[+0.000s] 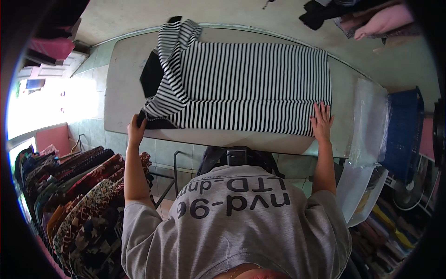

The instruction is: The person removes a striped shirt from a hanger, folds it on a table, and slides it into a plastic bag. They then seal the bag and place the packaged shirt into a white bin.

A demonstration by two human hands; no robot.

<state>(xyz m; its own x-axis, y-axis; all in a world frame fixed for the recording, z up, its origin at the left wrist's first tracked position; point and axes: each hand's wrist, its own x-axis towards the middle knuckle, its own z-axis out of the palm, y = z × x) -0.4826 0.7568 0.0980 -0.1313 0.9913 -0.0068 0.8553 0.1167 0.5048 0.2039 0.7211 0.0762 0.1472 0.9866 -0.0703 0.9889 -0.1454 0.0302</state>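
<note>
A black-and-white striped garment (254, 73) lies across the grey tabletop (125, 69). A lengthwise crease runs along its near part. At the left, striped and black parts are bunched and folded over, and one piece reaches past the table's far edge. My left hand (136, 128) pinches a black corner of the garment at the near left. Flat on the lower right corner rests my right hand (323, 122), fingers spread over the stripes and the table beside them.
Clear plastic bags (367, 118) lie on the table's right end, beside a blue plastic basket (404, 132). A white bin (362, 195) stands below. Patterned clothes (87, 195) hang at the lower left. More clothes (386, 22) hang at the upper right.
</note>
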